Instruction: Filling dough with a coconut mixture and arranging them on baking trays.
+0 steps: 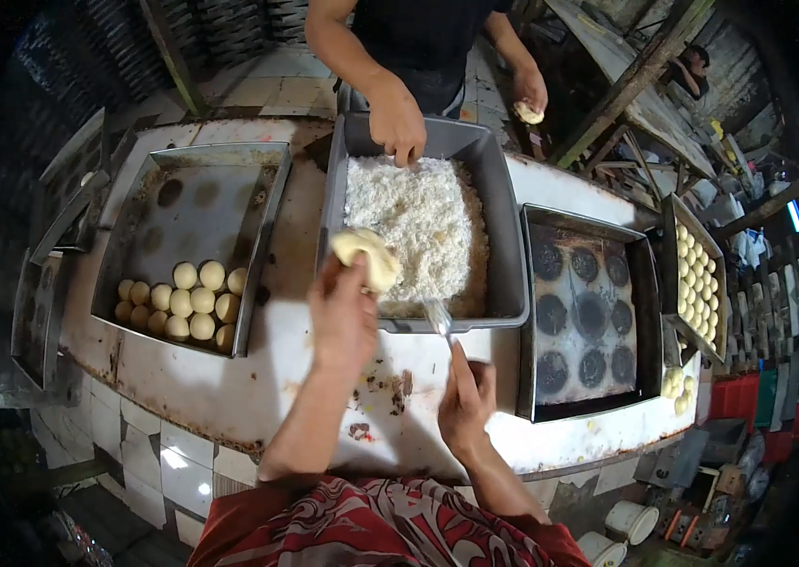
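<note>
A flattened round of pale dough (366, 257) rests in the fingers of my left hand (341, 321), above the near left corner of a grey plastic tub (501, 213). The tub is partly filled with a white, crumbly mass (409, 222). My right hand (467, 402) grips the handle of a metal spoon (438, 318), whose bowl is over the tub's near edge beside the crumbly mass. Across the table, a co-worker's hand (397, 118) reaches into the tub's far side. That person's other hand (532, 87) holds a piece of dough (528, 113).
Left of the tub, a metal tray (262, 203) carries several dough balls (201, 300). A dark-stained tray (565, 312) lies to the right. Beyond it, another tray (721, 317) of dough balls stands tilted, with loose dough balls (679, 387) nearby. White buckets (631, 520) stand on the floor.
</note>
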`<state>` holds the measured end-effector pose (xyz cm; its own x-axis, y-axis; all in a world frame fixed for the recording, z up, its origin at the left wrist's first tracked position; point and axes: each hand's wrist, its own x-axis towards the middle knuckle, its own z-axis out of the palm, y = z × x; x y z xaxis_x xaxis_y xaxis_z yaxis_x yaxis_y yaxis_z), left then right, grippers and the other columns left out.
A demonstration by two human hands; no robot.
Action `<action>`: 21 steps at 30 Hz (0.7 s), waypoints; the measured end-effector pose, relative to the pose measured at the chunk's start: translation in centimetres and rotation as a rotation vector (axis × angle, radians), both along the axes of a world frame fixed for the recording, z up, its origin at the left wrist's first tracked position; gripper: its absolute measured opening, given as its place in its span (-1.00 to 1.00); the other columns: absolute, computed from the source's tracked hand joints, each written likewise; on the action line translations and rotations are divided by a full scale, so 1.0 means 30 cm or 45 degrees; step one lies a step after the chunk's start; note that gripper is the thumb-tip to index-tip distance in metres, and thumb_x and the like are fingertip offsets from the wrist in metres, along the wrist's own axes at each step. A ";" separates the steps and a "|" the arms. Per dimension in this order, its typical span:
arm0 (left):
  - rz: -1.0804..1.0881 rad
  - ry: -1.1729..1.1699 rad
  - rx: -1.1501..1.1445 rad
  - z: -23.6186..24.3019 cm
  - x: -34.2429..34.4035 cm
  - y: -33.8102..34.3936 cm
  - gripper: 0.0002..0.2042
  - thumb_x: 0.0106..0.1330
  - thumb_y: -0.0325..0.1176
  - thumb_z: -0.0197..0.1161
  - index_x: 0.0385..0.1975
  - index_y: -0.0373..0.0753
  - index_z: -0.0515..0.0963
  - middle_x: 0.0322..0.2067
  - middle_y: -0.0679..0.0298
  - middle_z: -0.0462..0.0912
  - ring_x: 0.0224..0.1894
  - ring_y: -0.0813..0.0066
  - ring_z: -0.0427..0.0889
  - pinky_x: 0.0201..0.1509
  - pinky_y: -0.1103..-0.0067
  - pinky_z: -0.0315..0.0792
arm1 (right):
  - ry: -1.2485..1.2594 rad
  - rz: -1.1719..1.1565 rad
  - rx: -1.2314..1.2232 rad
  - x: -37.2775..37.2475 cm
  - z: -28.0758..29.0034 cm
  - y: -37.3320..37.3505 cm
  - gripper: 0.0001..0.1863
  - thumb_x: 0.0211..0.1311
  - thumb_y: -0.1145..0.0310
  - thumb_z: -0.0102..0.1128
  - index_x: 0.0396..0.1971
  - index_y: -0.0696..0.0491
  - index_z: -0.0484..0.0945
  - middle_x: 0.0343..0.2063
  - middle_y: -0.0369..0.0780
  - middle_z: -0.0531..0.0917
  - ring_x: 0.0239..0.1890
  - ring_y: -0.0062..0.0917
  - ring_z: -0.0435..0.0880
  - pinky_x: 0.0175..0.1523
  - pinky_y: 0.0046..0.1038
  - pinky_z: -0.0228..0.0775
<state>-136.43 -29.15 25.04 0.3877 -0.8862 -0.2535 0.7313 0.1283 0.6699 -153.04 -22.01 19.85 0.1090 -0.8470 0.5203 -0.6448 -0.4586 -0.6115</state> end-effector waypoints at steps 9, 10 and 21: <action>-0.279 -0.097 0.412 -0.132 -0.137 0.396 -0.56 0.14 -0.56 0.06 0.07 -0.28 0.27 -0.14 0.13 0.49 -0.10 0.35 0.50 -0.05 0.44 0.43 | 0.387 0.170 0.186 -0.279 -0.178 0.143 -0.68 0.07 0.55 0.09 -0.12 0.16 0.50 -0.26 -0.13 0.48 -0.40 -0.38 0.44 -0.30 -0.51 0.32; -0.457 -0.089 0.430 -0.174 -0.178 0.494 -0.51 0.13 -0.59 0.07 0.11 -0.23 0.23 -0.11 0.15 0.48 -0.10 0.38 0.50 -0.04 0.47 0.44 | 0.196 0.247 0.254 -0.269 -0.139 0.136 -0.73 0.09 0.51 0.10 -0.15 0.17 0.51 -0.24 -0.13 0.50 -0.39 -0.37 0.46 -0.29 -0.50 0.34; -0.137 0.492 0.305 -0.290 -0.405 0.778 -0.62 0.13 -0.61 0.01 -0.01 -0.21 0.35 -0.13 0.21 0.50 -0.01 0.33 0.43 0.03 0.44 0.36 | 0.183 0.771 0.136 -0.329 -0.055 0.470 -0.66 -0.04 0.50 0.21 -0.17 0.07 0.49 -0.25 -0.18 0.54 -0.24 -0.32 0.55 -0.22 -0.41 0.49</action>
